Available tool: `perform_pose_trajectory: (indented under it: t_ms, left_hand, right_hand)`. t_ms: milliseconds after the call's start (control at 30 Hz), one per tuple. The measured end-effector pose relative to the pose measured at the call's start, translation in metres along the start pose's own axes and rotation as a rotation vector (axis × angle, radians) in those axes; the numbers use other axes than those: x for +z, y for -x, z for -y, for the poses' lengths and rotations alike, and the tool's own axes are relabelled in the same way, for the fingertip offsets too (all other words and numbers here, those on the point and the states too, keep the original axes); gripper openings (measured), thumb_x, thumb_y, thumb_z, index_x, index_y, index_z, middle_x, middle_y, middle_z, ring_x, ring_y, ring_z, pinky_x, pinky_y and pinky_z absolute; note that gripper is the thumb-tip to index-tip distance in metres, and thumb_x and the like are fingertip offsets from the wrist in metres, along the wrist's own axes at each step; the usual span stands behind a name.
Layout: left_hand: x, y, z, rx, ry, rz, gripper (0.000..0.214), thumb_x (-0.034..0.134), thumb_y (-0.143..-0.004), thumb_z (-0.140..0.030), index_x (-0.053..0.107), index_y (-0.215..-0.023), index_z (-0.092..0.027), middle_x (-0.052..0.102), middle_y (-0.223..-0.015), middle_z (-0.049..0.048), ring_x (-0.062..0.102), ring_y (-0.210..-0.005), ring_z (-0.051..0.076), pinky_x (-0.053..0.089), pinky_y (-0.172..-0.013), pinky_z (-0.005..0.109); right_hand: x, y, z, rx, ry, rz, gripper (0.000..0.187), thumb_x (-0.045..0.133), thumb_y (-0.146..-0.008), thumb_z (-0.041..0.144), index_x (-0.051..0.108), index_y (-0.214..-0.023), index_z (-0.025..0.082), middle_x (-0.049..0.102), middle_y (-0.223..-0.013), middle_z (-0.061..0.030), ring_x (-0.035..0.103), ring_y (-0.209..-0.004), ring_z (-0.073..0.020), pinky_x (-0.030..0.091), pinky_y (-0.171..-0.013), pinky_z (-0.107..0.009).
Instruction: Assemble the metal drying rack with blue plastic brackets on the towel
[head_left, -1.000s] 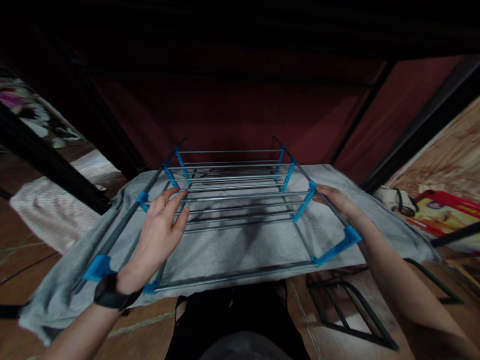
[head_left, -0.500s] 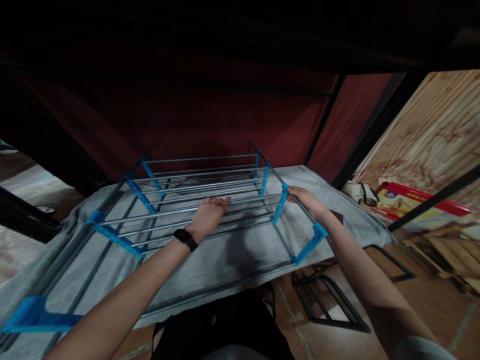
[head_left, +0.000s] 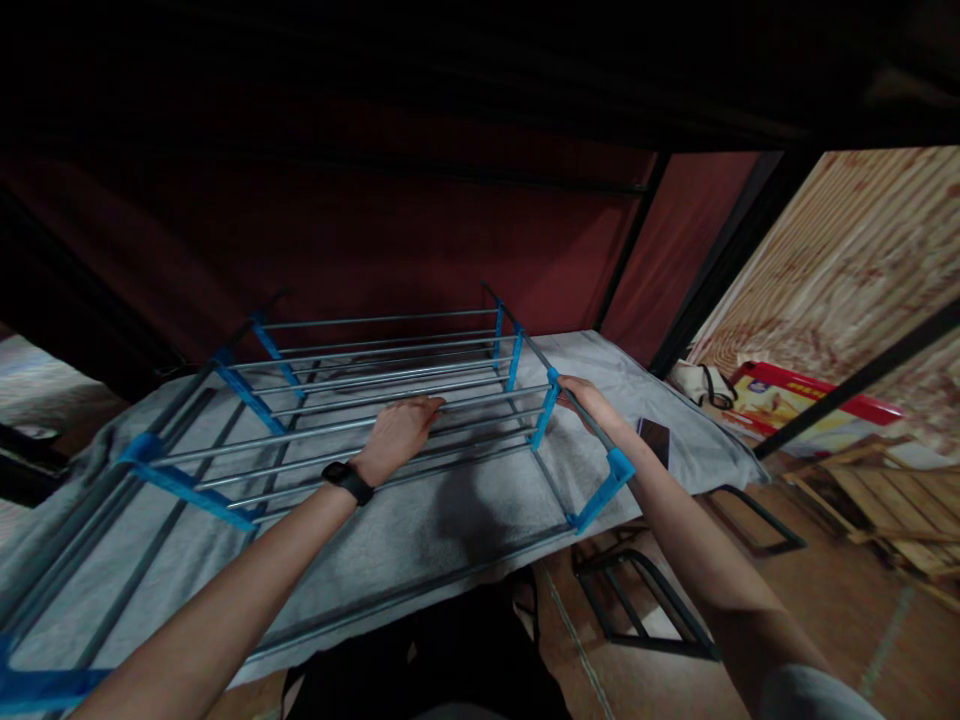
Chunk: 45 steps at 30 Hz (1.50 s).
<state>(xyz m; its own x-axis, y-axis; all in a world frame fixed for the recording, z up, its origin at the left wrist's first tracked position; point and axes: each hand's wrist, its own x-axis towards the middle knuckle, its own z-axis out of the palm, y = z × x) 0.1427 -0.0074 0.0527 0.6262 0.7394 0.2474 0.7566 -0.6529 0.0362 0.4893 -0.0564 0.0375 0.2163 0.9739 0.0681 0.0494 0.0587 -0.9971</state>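
A shoe rack of grey metal tubes and blue plastic connectors (head_left: 547, 410) lies on its side over the grey cloth (head_left: 480, 550). My left hand (head_left: 403, 430), with a black band at the wrist, is closed over one of the long crossbars (head_left: 480, 398) near the middle of the rack. At the right end, my right hand (head_left: 589, 402) has its fingers around the side tube (head_left: 589, 422), right beside a blue connector. The undersides of both hands' fingers are partly hidden.
A dark phone (head_left: 654, 440) lies on the cloth past my right forearm. Dark metal frames (head_left: 645, 610) stand on the floor by the table's front edge. Farther right are a red and yellow box (head_left: 810, 395) and wooden slats (head_left: 892, 505). Dark red panels (head_left: 420, 240) rise behind the rack.
The rack and both hands sit slightly farther left in view, along with the surroundings. The phone now shows more fully beside my right forearm. Both hands keep their places on the rack.
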Motion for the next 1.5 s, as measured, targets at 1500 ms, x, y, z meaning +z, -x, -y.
perform_pose_trajectory:
  t_ms: [1500]
  left_hand:
    - [-0.0027,-0.0030,0.0094,0.029,0.044,0.092,0.044,0.029,-0.100,-0.038,0.054,-0.134,-0.025,0.065,-0.127,0.0075,0.065,-0.109,0.024,0.049,-0.088,0.035]
  right_hand:
    - [-0.0017,0.0013,0.0001,-0.052,0.091,0.012,0.027,0.065,-0.070,0.050,0.058,-0.068,0.024,0.059,-0.073,-0.0003,0.058,-0.080,-0.0189,0.050,-0.077,-0.031]
